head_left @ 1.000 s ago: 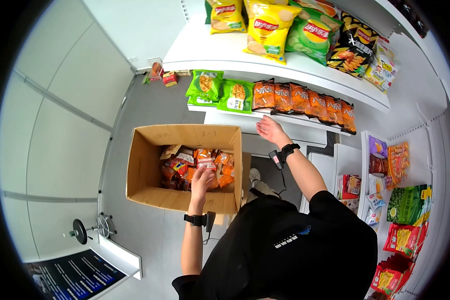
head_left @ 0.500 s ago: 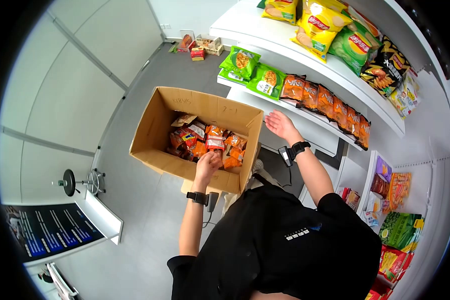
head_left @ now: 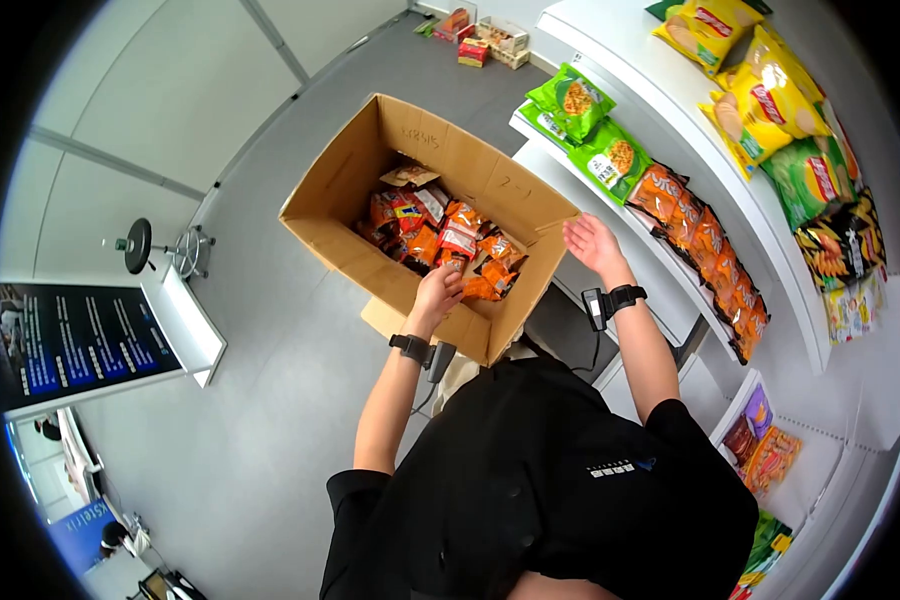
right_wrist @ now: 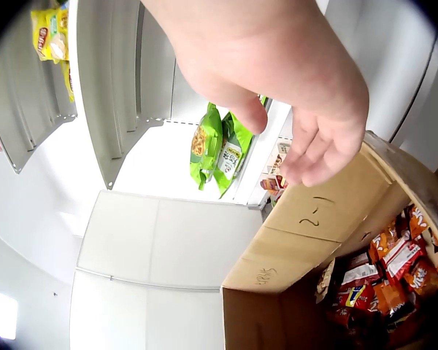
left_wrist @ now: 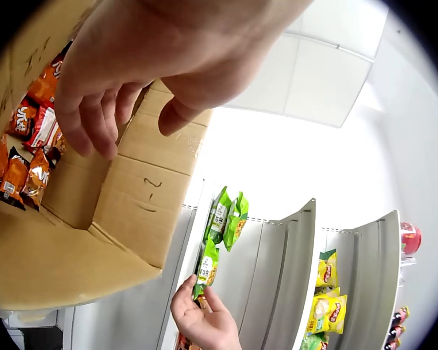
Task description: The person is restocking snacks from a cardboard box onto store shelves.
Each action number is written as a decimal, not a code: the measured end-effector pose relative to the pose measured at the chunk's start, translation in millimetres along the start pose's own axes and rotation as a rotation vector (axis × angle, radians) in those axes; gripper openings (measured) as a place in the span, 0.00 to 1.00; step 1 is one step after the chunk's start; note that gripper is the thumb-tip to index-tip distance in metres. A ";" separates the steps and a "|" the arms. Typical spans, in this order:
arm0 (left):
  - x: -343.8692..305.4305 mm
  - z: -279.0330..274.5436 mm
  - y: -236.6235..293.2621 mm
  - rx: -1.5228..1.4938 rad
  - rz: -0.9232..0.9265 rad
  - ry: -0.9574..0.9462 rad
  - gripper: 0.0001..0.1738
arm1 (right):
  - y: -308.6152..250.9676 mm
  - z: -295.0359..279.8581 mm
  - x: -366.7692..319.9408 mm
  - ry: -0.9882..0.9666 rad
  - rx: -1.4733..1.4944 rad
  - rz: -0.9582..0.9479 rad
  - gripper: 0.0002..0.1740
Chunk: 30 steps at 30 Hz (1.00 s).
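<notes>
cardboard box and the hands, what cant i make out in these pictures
- Cardboard box floor, head view: its middle is hidden by the piled packets.
- Small print on the orange shelf packets, head view: too small.
- Left hand's forearm, left wrist view: cut off by the top edge.

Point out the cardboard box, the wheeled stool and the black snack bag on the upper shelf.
Cardboard box (head_left: 465,168): head view, inner face of its far long wall.
Wheeled stool (head_left: 139,246): head view, its round black seat.
Black snack bag (head_left: 838,245): head view, middle of its front.
</notes>
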<state>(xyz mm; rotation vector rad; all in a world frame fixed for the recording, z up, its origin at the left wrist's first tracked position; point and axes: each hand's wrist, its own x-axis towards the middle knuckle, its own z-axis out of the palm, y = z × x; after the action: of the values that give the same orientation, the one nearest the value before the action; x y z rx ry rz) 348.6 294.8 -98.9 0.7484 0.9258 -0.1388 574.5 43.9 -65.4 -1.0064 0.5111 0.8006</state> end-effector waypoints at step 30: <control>190.6 -29.0 -60.8 -0.203 -0.320 0.546 0.26 | -20.5 67.6 129.7 0.039 -1.192 0.332 0.47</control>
<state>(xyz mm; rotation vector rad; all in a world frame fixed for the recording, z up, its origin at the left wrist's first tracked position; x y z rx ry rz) 420.5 306.0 -287.6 0.4472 1.5554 -0.1197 671.9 143.3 -114.8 -2.0594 0.1897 1.4383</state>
